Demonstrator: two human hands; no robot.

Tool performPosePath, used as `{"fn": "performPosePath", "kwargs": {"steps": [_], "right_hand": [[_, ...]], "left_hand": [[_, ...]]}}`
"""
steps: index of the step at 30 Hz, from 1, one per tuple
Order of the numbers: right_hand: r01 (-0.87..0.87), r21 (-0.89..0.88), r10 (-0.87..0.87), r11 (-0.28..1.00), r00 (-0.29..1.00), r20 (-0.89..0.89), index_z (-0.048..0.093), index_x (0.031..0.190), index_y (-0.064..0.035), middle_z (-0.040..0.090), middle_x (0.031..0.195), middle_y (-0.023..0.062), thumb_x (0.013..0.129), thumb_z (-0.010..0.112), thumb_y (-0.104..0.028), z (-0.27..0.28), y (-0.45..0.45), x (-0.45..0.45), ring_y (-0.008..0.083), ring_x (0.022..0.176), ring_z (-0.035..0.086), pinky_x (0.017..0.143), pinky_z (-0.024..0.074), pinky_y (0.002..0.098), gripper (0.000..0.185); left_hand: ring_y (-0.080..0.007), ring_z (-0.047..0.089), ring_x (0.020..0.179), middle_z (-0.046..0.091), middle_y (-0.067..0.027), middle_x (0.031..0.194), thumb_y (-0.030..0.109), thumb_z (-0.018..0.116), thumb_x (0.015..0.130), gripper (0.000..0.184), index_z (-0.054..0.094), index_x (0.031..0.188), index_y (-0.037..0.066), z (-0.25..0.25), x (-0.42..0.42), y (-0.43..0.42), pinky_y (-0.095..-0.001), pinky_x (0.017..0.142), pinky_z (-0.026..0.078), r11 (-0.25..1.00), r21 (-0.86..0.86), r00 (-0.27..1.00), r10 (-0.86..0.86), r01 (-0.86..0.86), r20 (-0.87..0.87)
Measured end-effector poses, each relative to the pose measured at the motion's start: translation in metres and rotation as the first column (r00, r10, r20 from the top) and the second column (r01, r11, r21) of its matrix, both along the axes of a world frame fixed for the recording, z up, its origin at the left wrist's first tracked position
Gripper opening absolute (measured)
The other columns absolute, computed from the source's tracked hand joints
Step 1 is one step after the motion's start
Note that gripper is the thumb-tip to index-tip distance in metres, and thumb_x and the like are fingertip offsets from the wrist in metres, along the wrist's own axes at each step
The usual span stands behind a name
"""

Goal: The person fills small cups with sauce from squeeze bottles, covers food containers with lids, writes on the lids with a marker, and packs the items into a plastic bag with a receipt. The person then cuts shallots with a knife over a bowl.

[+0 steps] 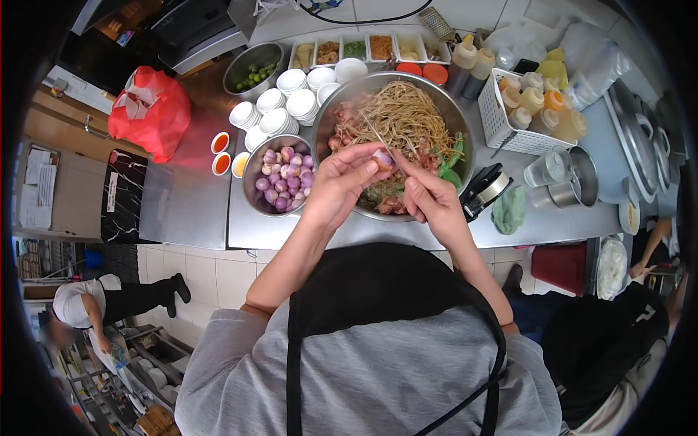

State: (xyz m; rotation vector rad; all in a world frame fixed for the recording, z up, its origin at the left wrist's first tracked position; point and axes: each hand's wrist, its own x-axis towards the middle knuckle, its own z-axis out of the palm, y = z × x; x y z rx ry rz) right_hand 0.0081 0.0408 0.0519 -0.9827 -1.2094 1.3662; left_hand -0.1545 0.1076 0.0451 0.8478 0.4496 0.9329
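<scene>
My left hand is closed around a small purple-and-white shallot, holding it between thumb and fingers. In my right hand is a knife, its thin blade slanting up and left beside the shallot. Both hands are over the near part of a large steel bowl. Long tan strands, pinkish scraps and some green leaves fill that bowl. Left of it, a smaller steel bowl holds many purple shallots. My fingers partly cover the shallot and the knife's handle.
Stacked white cups, sauce dishes and a bowl of green limes stand left. A white basket of bottles, a tape dispenser and a green cloth lie right. Other people are at both sides.
</scene>
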Motion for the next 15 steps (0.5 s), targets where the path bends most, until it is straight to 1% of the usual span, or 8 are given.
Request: {"fn": "performPosePath", "kwargs": {"steps": [1, 2, 4, 5, 7, 11, 13, 15], "right_hand": [[0.005, 0.022, -0.005, 1.000, 1.000, 0.020, 0.036, 0.131, -0.0080, 0.040, 0.058, -0.0022, 0.092, 0.041, -0.021, -0.002, 0.001, 0.001, 0.0050, 0.050, 0.036, 0.044, 0.0290, 0.0171, 0.041], [0.005, 0.023, -0.006, 1.000, 1.000, 0.019, 0.036, 0.131, -0.0080, 0.040, 0.058, -0.0022, 0.092, 0.041, -0.021, -0.003, 0.001, 0.002, 0.0050, 0.050, 0.036, 0.044, 0.0290, 0.0171, 0.041], [-0.048, -0.072, 0.037, 0.996, 0.987, -0.157, 0.037, 0.130, -0.0078, 0.040, 0.058, -0.0023, 0.092, 0.042, -0.021, -0.006, 0.001, 0.007, 0.0048, 0.050, 0.037, 0.044, 0.0290, 0.0172, 0.041], [-0.049, -0.070, 0.037, 0.996, 0.987, -0.157, 0.037, 0.130, -0.0078, 0.040, 0.058, -0.0023, 0.092, 0.042, -0.021, -0.004, 0.001, 0.006, 0.0048, 0.050, 0.037, 0.044, 0.0290, 0.0172, 0.041], [-0.031, -0.053, 0.026, 0.998, 0.995, -0.098, 0.038, 0.129, -0.0076, 0.040, 0.057, -0.0021, 0.092, 0.041, -0.019, 0.004, -0.001, 0.004, 0.0045, 0.050, 0.036, 0.044, 0.0288, 0.0170, 0.039], [-0.024, -0.031, 0.022, 0.999, 0.998, -0.054, 0.038, 0.129, -0.0079, 0.040, 0.057, -0.0020, 0.092, 0.041, -0.018, 0.005, 0.000, 0.002, 0.0043, 0.049, 0.036, 0.044, 0.0285, 0.0167, 0.039], [0.015, -0.106, -0.014, 0.994, 1.000, 0.001, 0.036, 0.130, -0.0086, 0.040, 0.057, -0.0024, 0.092, 0.041, -0.019, -0.003, 0.002, 0.009, 0.0041, 0.049, 0.035, 0.044, 0.0284, 0.0165, 0.040], [0.019, -0.087, -0.020, 0.996, 1.000, -0.002, 0.035, 0.131, -0.0087, 0.039, 0.057, -0.0026, 0.091, 0.041, -0.019, -0.004, 0.003, 0.008, 0.0040, 0.049, 0.036, 0.044, 0.0285, 0.0166, 0.041]], "left_hand": [[-0.0186, 0.058, 0.091, 0.059, -0.0101, 0.097, 0.005, 0.055, 0.082, 0.030, 0.052, 0.111, -0.002, 0.001, 0.000, 0.000, -0.0317, 0.086, 0.045, 1.000, 0.001, 1.000, 0.000, 0.000, 0.000], [-0.0184, 0.058, 0.091, 0.059, -0.0098, 0.097, 0.005, 0.055, 0.082, 0.030, 0.052, 0.111, -0.002, 0.004, 0.000, 0.000, -0.0314, 0.086, 0.045, 0.999, -0.039, 1.000, -0.019, 0.019, 0.010], [-0.0182, 0.057, 0.091, 0.059, -0.0095, 0.097, 0.006, 0.055, 0.082, 0.030, 0.052, 0.111, -0.003, 0.005, 0.000, 0.000, -0.0310, 0.085, 0.045, 0.996, -0.078, 0.999, -0.038, 0.039, 0.022], [-0.0181, 0.057, 0.091, 0.059, -0.0096, 0.097, 0.006, 0.055, 0.082, 0.030, 0.052, 0.111, -0.003, 0.005, 0.000, -0.001, -0.0307, 0.086, 0.045, 0.996, -0.086, 0.999, -0.035, 0.036, 0.012], [-0.0180, 0.057, 0.091, 0.059, -0.0096, 0.097, 0.007, 0.055, 0.083, 0.030, 0.051, 0.111, -0.003, 0.003, 0.000, 0.000, -0.0304, 0.086, 0.045, 0.995, -0.094, 1.000, -0.031, 0.031, 0.000], [-0.0176, 0.057, 0.092, 0.059, -0.0101, 0.100, 0.007, 0.055, 0.083, 0.031, 0.051, 0.112, -0.003, 0.001, 0.000, 0.000, -0.0304, 0.086, 0.045, 0.999, -0.030, 1.000, -0.019, 0.019, 0.000], [-0.0173, 0.056, 0.093, 0.058, -0.0102, 0.101, 0.007, 0.055, 0.083, 0.031, 0.051, 0.112, -0.003, 0.004, 0.000, -0.001, -0.0304, 0.086, 0.045, 1.000, -0.006, 1.000, -0.027, 0.027, -0.001], [-0.0170, 0.055, 0.096, 0.057, -0.0099, 0.104, 0.007, 0.054, 0.083, 0.032, 0.050, 0.113, -0.003, 0.008, 0.001, -0.003, -0.0308, 0.087, 0.044, 0.999, -0.028, 0.999, -0.036, 0.036, -0.019]]}}
